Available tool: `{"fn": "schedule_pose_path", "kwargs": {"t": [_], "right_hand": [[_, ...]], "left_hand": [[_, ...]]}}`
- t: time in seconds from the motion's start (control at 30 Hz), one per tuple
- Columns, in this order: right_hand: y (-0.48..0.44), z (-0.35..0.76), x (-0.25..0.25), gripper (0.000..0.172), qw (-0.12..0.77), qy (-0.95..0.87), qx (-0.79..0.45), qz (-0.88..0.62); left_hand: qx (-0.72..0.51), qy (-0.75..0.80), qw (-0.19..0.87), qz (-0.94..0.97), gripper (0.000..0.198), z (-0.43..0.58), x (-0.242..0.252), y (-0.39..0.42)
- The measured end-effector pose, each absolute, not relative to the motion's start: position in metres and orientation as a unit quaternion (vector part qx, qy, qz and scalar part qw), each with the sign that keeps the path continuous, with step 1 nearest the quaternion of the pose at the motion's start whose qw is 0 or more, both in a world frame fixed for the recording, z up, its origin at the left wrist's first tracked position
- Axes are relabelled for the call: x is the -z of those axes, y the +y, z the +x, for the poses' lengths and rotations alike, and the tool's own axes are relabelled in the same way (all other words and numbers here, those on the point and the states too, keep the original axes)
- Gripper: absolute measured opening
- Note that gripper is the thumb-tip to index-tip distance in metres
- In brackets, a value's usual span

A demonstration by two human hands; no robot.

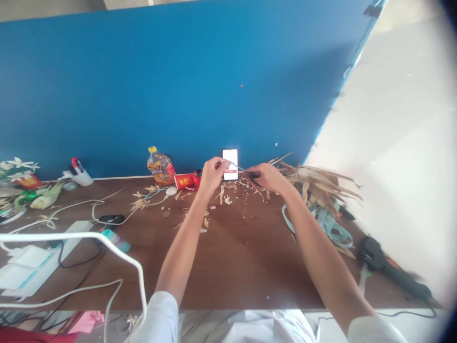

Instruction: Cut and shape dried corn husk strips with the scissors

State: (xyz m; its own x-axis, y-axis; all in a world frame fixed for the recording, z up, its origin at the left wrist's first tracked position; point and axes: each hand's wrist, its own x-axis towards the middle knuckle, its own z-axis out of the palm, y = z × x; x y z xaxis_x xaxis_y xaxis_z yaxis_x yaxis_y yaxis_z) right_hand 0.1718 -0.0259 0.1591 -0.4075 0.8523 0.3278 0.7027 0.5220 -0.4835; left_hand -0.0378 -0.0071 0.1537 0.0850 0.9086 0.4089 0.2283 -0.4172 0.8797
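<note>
Fingers of my right hand [266, 176] are closed round the dark handles of a pair of scissors [240, 167], whose thin blades point left. My left hand [213, 174] is pinched closed close to the blade tips; what it holds is too small to make out. Between and behind both hands a phone [230, 156] with a lit white screen leans upright against the blue board. Beneath them, pale scraps and cut bits of dried husk [227, 200] are strewn over the brown table [246, 267].
Right: dried husks [321, 183], light-blue ribbon [337, 233] and a black glue gun [389, 267]. Left: a plastic bottle [161, 166], a red can [183, 181], husk flowers [141, 202], a pen cup [83, 177], a power strip [39, 267] and a white curved tube [137, 264]. A blue board [178, 85] stands behind.
</note>
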Motion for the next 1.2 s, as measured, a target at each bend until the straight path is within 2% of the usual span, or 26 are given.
{"fn": "schedule_pose_path", "kwargs": {"t": [0.27, 0.53, 0.8, 1.2], "right_hand": [[-0.025, 0.174, -0.158, 0.022, 0.270, -0.833, -0.147, -0.459], [-0.017, 0.170, -0.152, 0.023, 0.299, -0.836, -0.070, -0.454], [-0.013, 0.169, -0.147, 0.024, 0.309, -0.824, -0.096, -0.465], [-0.019, 0.165, -0.152, 0.018, 0.308, -0.829, -0.127, -0.448]], "left_hand": [[-0.511, 0.437, 0.340, 0.658, 0.025, -0.039, -0.158, -0.012], [-0.553, 0.378, 0.478, 0.568, 0.027, -0.032, -0.155, -0.009], [-0.569, 0.396, 0.440, 0.571, 0.032, -0.032, -0.152, -0.006], [-0.513, 0.391, 0.466, 0.606, 0.017, -0.035, -0.157, -0.009]]}}
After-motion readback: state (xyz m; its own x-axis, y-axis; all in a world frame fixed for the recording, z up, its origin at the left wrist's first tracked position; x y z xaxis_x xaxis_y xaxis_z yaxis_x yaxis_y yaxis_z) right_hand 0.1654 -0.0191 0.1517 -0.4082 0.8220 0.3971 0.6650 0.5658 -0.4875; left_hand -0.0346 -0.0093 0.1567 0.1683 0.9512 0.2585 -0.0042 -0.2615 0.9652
